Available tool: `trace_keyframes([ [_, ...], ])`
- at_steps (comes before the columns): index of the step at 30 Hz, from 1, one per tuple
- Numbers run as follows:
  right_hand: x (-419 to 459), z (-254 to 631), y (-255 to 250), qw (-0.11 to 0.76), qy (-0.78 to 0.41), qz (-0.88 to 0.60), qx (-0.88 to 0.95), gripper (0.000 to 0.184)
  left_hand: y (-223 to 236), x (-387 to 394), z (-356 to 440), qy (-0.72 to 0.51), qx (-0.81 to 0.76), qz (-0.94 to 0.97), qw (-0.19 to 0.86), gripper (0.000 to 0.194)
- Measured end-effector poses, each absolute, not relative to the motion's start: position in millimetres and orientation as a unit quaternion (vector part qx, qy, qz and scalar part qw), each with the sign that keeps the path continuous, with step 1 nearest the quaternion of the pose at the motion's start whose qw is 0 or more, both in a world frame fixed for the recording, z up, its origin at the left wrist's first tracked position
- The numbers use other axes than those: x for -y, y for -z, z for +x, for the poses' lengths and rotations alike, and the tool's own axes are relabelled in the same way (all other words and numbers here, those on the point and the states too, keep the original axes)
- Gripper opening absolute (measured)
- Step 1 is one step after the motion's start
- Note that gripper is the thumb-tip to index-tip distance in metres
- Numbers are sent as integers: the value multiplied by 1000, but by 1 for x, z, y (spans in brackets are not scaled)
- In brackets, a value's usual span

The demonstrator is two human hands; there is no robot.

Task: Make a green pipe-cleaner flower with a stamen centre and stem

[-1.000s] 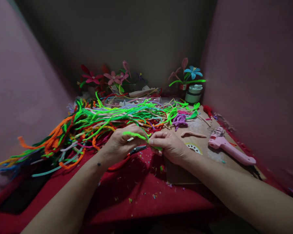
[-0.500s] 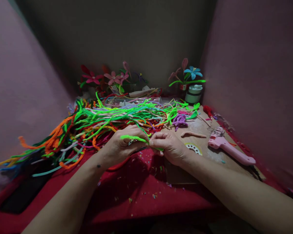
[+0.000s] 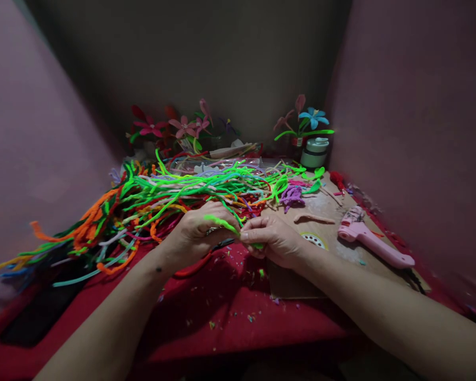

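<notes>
Bright green pipe cleaner runs across the thumb side of my left hand to the fingertips of my right hand. My left fingers are curled round it. With thumb and forefinger, my right hand pinches the pipe cleaner where the two hands meet, and a bit of green shows below those fingers. Something metallic peeks out by the left palm, too hidden to name. Just behind both hands lies a heap of coloured pipe cleaners, mostly green, with orange, red and white ones.
A brown board at right carries a pink glue gun, a tape roll and a purple pipe-cleaner bundle. Pipe-cleaner flowers and a pale green jar stand behind. A dark phone-like slab lies left on red cloth.
The green pipe cleaner's free end has slid right over my left hand, so less of it sticks out. Both hands have shifted only slightly.
</notes>
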State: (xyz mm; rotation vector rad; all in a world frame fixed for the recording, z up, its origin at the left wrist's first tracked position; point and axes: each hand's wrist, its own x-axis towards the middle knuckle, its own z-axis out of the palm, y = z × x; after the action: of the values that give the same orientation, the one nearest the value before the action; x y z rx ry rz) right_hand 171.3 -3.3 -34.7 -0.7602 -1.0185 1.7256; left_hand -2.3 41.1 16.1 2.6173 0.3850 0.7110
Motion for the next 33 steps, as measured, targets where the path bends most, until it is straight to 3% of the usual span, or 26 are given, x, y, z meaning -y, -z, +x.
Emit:
trace_keyframes([
  [5, 4, 173, 35, 474, -685, -326, 446, 11, -14, -41, -1, -241, -136, 945, 174, 14],
  [11, 3, 173, 37, 446, -627, -395, 502, 13, -9, -38, 2, -175, -157, 972, 23, 19],
  [16, 7, 173, 39, 428, -397, -476, 658, 17, -4, -32, 7, -149, -191, 970, -24, 19],
  [19, 12, 172, 41, 409, -170, -470, 763, 19, -3, -31, 9, -178, -271, 938, 126, 16],
  [23, 19, 172, 40, 384, 67, -433, 812, 23, -1, -33, 10, -191, -384, 726, 538, 14],
  [25, 22, 174, 38, 379, 129, -419, 815, 25, 1, -34, 12, -198, -378, 588, 687, 13],
  [27, 22, 174, 35, 392, 132, -412, 812, 25, 3, -34, 14, -209, -362, 496, 761, 14],
  [29, 20, 175, 31, 426, 58, -424, 798, 23, 3, -34, 15, -224, -366, 463, 775, 13],
  [33, 11, 177, 25, 461, -346, -469, 669, 19, 0, -34, 17, -264, -422, 505, 705, 9],
])
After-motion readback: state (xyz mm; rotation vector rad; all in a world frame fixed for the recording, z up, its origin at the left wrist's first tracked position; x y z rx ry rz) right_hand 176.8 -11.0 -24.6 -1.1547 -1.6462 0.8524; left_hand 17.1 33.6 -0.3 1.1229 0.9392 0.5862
